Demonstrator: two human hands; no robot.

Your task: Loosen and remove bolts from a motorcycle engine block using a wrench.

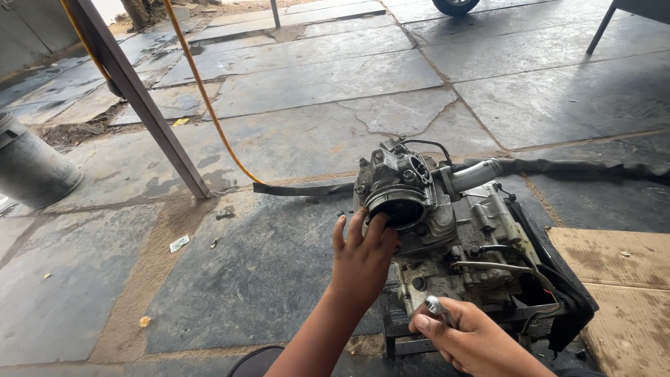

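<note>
A grimy grey motorcycle engine (453,230) stands on a low dark stand (401,328) on a stone floor. My left hand (363,255) rests with spread fingers against the round black cover (394,206) on the engine's left side. Lower down, my right hand (471,338) is closed around a small shiny metal tool (436,307) beside the engine's base. Black cables (513,269) and a grey pipe (478,174) run along the engine's right side.
An orange hose (202,91) crosses the stone slabs. A slanted metal post (139,94) stands at the left, a grey round container (31,164) beyond it. A dark rubber strip (303,188) lies behind the engine. Cardboard (621,279) lies at the right.
</note>
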